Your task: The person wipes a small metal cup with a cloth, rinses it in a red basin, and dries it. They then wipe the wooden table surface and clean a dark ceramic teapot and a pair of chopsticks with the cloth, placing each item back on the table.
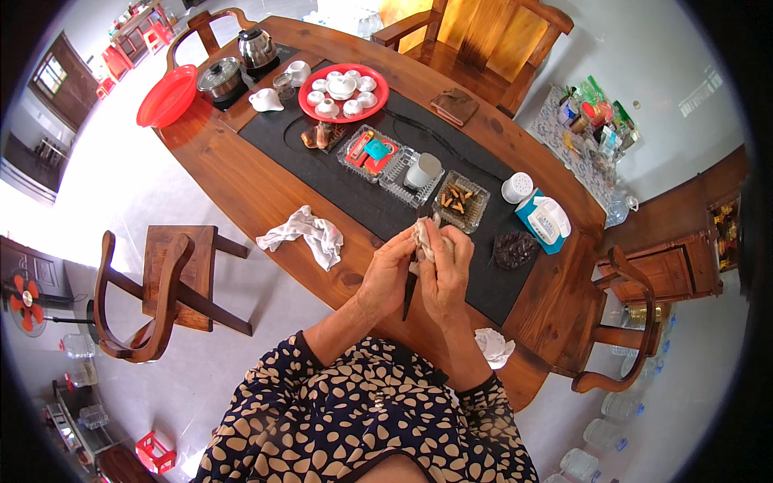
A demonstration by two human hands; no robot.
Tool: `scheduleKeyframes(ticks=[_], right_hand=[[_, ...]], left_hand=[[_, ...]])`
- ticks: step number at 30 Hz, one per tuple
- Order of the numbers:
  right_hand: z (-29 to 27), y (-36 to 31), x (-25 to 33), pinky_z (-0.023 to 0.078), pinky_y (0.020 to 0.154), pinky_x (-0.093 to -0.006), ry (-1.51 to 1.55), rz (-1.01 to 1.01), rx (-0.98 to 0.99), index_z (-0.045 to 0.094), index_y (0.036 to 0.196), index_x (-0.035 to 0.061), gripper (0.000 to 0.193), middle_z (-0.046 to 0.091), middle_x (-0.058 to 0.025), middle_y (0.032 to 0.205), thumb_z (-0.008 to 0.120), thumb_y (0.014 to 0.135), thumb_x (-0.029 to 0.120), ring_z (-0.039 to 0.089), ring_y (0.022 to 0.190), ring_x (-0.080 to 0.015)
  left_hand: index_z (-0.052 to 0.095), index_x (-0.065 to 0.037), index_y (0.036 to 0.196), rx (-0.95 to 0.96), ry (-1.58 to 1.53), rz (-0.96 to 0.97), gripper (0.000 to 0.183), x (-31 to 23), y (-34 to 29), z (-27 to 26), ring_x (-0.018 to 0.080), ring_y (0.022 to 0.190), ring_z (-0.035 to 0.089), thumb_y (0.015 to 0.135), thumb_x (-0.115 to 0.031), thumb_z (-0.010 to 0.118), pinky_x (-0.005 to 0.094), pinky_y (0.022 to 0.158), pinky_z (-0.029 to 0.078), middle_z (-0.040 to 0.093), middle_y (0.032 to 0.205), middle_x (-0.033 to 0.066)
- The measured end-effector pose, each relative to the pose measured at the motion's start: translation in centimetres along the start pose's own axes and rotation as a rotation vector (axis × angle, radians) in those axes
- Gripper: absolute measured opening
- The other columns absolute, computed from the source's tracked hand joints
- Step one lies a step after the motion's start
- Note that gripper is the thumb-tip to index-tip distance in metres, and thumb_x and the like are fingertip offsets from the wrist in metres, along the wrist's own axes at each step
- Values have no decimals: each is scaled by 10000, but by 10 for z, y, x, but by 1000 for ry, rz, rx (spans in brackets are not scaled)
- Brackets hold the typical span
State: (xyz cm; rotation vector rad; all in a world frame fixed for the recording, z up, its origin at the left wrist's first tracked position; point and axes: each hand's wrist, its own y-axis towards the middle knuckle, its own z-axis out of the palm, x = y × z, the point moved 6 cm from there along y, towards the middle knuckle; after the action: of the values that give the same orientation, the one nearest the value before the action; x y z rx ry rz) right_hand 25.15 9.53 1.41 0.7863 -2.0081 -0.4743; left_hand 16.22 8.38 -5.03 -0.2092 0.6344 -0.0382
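Observation:
Over the near edge of the tea table [241, 193], my left hand [388, 270] and my right hand [445, 278] are closed together around a crumpled whitish cloth [423, 239]. A slender black tool [409, 295] runs through the grip, its lower end showing below my fingers; its exact kind is unclear. Just beyond my hands sits a glass ashtray [475, 211] with several cigarette butts. Left of it stands a white cup [423, 171] on a clear glass dish. A white cloth [302, 235] lies to the left, and a crumpled white tissue [494, 348] rests beside my right forearm.
A red tray [375, 110] with several white teacups stands further back. Beyond it are a kettle [258, 50], a lidded pot [220, 78] and a red basin [167, 98]. Right lie a tissue pack [547, 221] and a dark lump [514, 250]. Wooden chairs [181, 274] surround the table.

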Motion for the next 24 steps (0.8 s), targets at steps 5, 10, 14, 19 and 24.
scheduleKeyframes(ticks=[5,10,14,19,24], right_hand=[[-8,-11,10,436,844,-357,-52,-87,43,617,1195,27,429,490,-134,1095,581,778,-68,484,999,-287],[-13,22,3,450,812,-373,-83,-33,-155,646,1116,55,427,542,-121,1057,617,715,-92,509,969,-288],[-1,21,3,450,837,-372,-52,-40,-148,652,1043,55,382,556,-101,1050,628,688,-84,520,970,-285],[4,-2,13,457,823,-356,27,-19,20,651,1050,48,393,553,-95,1037,662,678,-78,528,945,-290],[0,-29,17,470,816,-330,149,21,185,655,1060,33,375,565,-86,1036,656,699,-68,555,941,-253]], left_hand=[[521,-77,1270,100,-187,-46,341,5,4,-3,107,1007,538,988,-252,444,270,904,427,579,1102,-20],[527,-74,1267,43,-94,-19,342,1,0,18,115,1047,543,985,-252,450,283,938,418,588,1152,3],[559,-57,1231,-2,-163,15,326,1,8,0,116,1023,554,983,-246,462,276,915,428,604,1118,11],[570,-66,1216,-66,-195,-41,317,-7,13,-17,122,858,574,988,-258,462,281,796,477,599,968,10],[430,-153,1353,-96,6,90,389,-12,12,-22,149,749,551,981,-251,487,298,672,503,547,859,28]])
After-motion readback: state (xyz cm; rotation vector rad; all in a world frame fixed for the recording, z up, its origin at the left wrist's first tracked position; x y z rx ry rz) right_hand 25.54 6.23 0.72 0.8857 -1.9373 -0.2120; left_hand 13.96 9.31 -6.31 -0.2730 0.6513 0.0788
